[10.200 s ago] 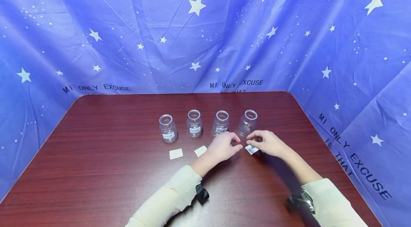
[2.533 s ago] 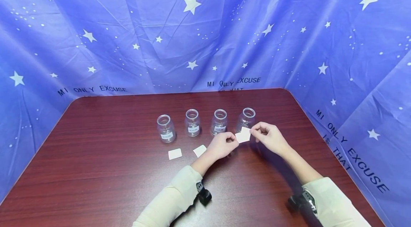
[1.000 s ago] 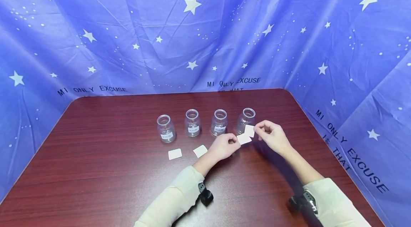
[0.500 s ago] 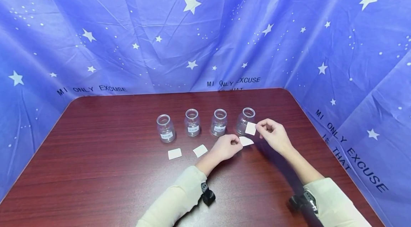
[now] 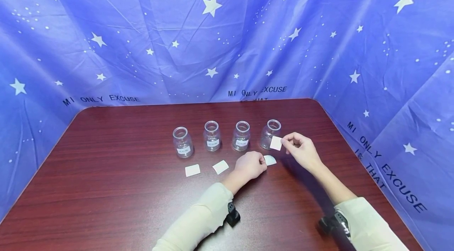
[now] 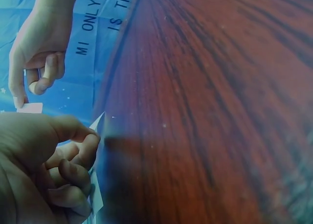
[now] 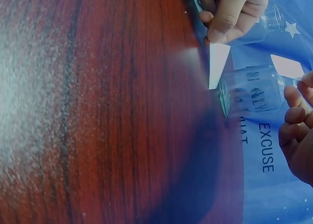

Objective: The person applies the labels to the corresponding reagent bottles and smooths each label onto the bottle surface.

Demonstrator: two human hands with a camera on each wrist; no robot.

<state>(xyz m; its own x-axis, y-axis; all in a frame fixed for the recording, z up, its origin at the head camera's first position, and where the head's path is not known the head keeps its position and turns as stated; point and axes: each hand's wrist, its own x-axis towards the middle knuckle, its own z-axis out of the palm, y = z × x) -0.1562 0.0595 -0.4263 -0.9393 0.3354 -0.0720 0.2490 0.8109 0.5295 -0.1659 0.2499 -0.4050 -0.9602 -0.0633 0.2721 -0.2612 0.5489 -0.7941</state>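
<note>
My right hand point(image 5: 301, 150) pinches a small white sticker label point(image 5: 276, 143) by its right edge, in front of the rightmost glass jar point(image 5: 265, 139). No label shows on the visible part of that jar. Low over the table, my left hand point(image 5: 250, 165) holds a slightly curved white backing paper point(image 5: 270, 160) between thumb and finger. In the right wrist view this paper point(image 7: 218, 62) stands near the jar's base, apart from the sticker label point(image 7: 287, 66). Whether the paper touches the table, I cannot tell.
Three more open glass jars, left point(image 5: 183, 145), second point(image 5: 212, 138) and third point(image 5: 242, 138), stand in the row with printed labels on their fronts. Two white paper pieces point(image 5: 192, 170) lie before them on the dark wooden table point(image 5: 124, 188). A starry blue curtain point(image 5: 159, 73) surrounds the table.
A printed piece lying on the table was picked up by both hands and its sticker label peeled from the backing. The left hand then lowered the paper; the right kept the label by the jar.
</note>
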